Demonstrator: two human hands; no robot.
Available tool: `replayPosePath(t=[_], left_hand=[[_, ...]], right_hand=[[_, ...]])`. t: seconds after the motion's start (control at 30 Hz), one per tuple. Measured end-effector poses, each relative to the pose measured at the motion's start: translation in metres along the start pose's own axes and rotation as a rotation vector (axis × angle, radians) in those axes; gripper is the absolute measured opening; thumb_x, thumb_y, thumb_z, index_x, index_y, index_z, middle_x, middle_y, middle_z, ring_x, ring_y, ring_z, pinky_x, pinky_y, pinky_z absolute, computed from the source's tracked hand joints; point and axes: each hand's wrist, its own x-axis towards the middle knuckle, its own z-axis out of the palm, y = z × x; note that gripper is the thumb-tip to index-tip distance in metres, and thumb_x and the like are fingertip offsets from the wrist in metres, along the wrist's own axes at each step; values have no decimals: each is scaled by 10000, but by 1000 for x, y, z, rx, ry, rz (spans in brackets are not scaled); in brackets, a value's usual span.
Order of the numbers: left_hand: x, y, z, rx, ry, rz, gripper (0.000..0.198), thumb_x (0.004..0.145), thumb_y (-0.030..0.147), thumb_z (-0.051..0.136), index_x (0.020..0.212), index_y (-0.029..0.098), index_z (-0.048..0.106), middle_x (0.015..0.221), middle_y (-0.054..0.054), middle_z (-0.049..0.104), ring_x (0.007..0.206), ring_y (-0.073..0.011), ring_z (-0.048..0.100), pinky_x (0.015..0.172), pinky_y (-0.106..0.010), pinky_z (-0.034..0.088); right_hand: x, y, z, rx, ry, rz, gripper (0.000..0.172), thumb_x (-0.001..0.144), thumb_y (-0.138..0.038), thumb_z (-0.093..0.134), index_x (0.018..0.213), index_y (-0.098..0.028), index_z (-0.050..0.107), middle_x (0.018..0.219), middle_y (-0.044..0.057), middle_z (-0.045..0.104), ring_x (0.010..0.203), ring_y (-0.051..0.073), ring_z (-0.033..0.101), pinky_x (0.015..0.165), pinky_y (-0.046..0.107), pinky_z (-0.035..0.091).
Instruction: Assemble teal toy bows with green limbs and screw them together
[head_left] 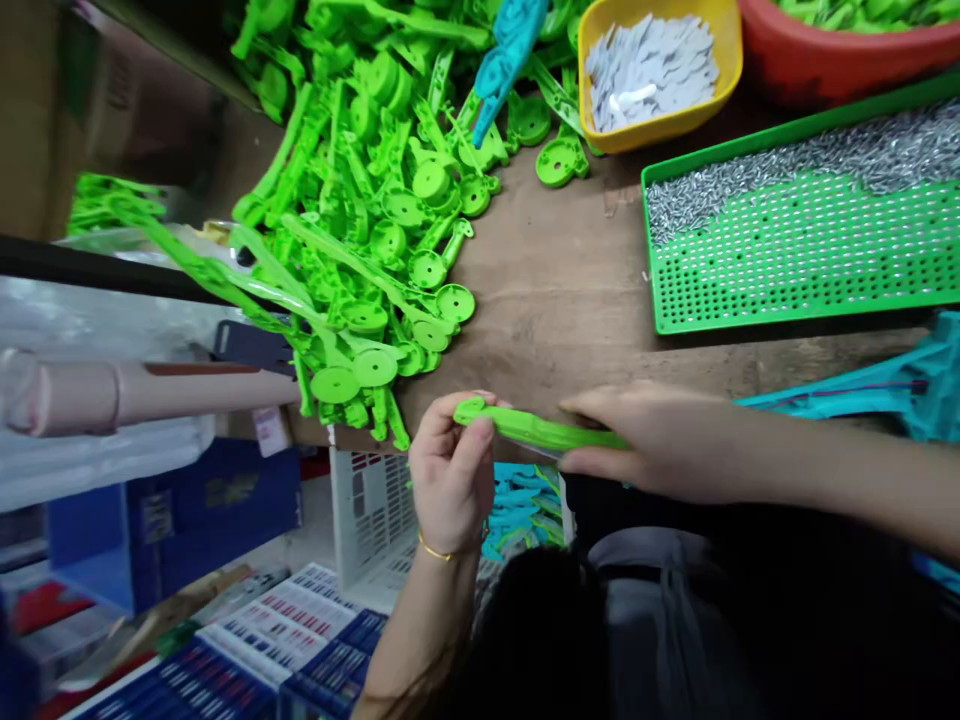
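Left hand: the left hand [450, 470] is curled up, with thumb and fingertips pinching the rounded end of a long green plastic piece [540, 430]. There's a thin gold bracelet [435, 550] on that wrist.
Right hand: the right hand [645, 440] lies flat-ish over the other end of the piece, with the fingers closed down on it.
Where the piece is: it's held in the air between the two hands, just past the near edge of the wooden table [570, 300] and roughly level.
Why that hold: my guess is that gripping both ends keeps a long, skinny part from twisting.
Green pile: a big heap of matching green parts [360, 200] covers the left of the table, close to the left hand, probably so it's easy to reach.
Teal bits: a teal part [517, 40] sits on top of the heap, and there are more teal parts [517, 500] below the table edge, beside a white crate [375, 510].
Yellow bowl: the yellow bowl [652, 70] holds flat pale grey pieces at the far side.
Green tray: the perforated green tray [802, 250] on the right has small metal pins banked along its far edge.
Red basin: the red basin [847, 50] is at the top right corner with more green parts in it.
Writing: the blue boxes [262, 640] on the floor have printed labels, but they're way too small to read, and I can't make out any brand.
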Motion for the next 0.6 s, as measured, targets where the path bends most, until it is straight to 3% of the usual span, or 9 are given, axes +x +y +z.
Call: replayPosePath(t=[0.13,0.3,0.4,0.53,0.6], left_hand=[[-1,-1,1,-3,-20,24,190,710,278,804,861,210,710,850,3,688,742,-95,654,699,-191,544],[4,3,-3,50,-92,-31,200,742,367,769,806,186,713,802,-20,673,740,-118,645,700,-216,534],[9,2,-3,53,-27,-19,257,724,421,770,736,178,689,757,-13,648,682,-115,618,659,-225,521],[11,-7,-1,52,115,27,290,726,459,768,784,194,666,769,8,638,682,-96,602,659,-205,505],[7,-14,2,2,97,40,329,716,500,766,847,217,658,820,11,638,721,-100,610,705,-223,517]], right_hand=[[20,-16,20,111,155,-100,333,958,-401,404,1038,-164,623,1017,83,693,930,183,631,783,286,412],[28,-12,30,110,246,-196,265,940,-327,431,988,-145,618,993,82,684,926,174,610,797,290,406],[29,-11,19,78,167,-183,284,951,-343,417,985,-160,631,965,67,699,890,161,625,738,272,398],[19,-7,5,-137,36,-63,355,895,-504,509,914,-180,655,846,63,712,742,181,644,589,274,343],[10,-4,6,-230,41,-10,321,899,-472,521,917,-185,664,862,69,721,762,202,659,598,283,352]])
